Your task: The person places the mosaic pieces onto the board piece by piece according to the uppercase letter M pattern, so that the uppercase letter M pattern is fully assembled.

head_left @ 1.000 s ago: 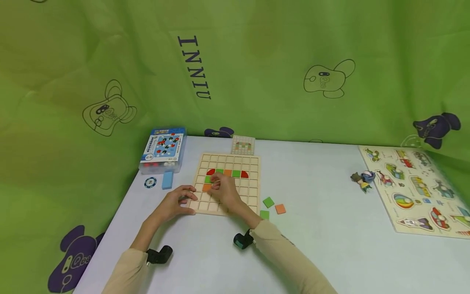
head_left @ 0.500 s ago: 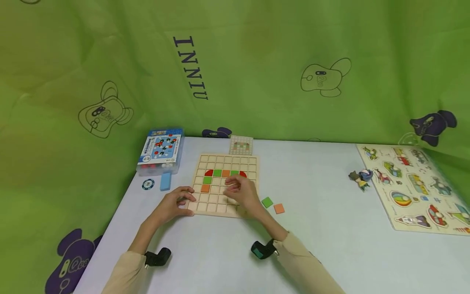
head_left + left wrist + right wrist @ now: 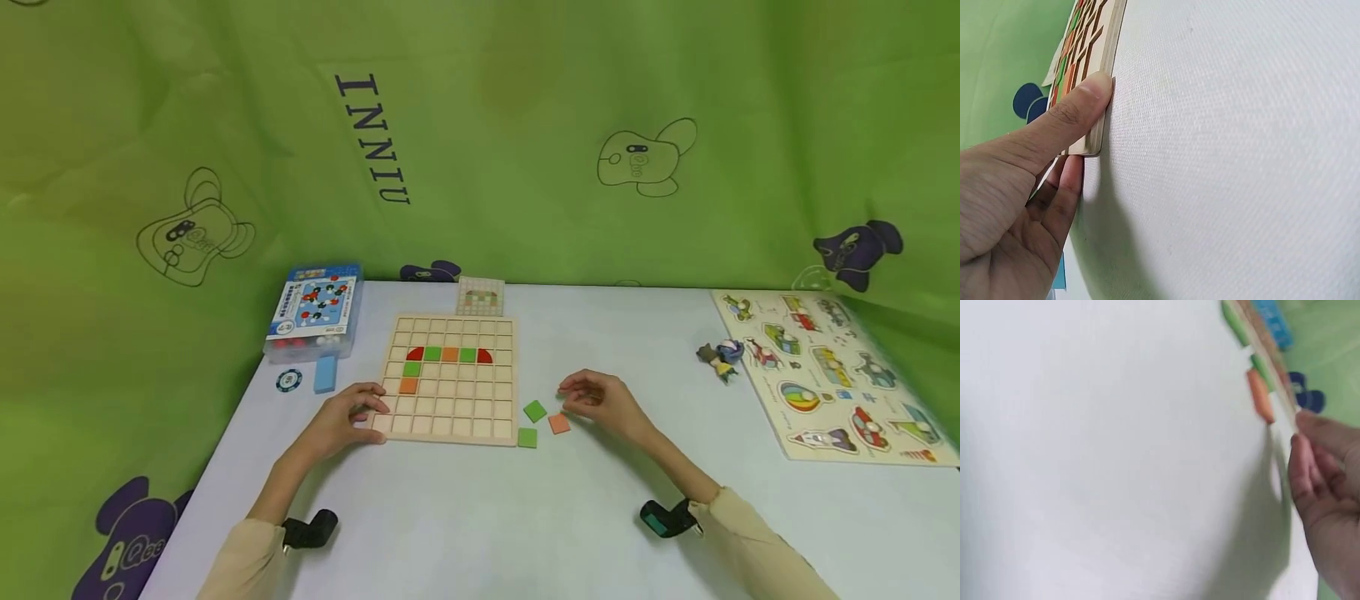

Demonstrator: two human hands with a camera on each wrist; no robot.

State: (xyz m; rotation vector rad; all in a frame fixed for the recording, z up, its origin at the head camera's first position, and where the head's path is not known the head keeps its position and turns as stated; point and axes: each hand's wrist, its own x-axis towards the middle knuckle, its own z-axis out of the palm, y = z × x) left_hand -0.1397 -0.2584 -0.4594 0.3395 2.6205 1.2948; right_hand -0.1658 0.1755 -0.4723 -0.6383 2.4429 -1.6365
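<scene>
A wooden grid board (image 3: 453, 408) lies on the table. Its tiles form a row of red, green and orange pieces, with a green tile (image 3: 412, 368) and an orange tile (image 3: 408, 386) beneath the left end. My left hand (image 3: 341, 422) holds the board's near left corner, thumb on the front edge and fingers along the left side, as the left wrist view shows. My right hand (image 3: 606, 405) hovers right of the board with loosely bent fingers and nothing visible between them. Nearest to it are a loose orange tile (image 3: 558, 423) and two green tiles (image 3: 535, 411).
A pattern card (image 3: 481, 297) touches the board's far edge. At the left are a boxed set (image 3: 315, 312), a blue block (image 3: 325, 374) and a round chip (image 3: 288, 381). Small figures (image 3: 722, 359) and a picture puzzle board (image 3: 840, 375) lie at the right.
My right hand has left the board and moved right, past the loose tiles. The head view has shifted slightly. My left hand keeps its place at the board's corner.
</scene>
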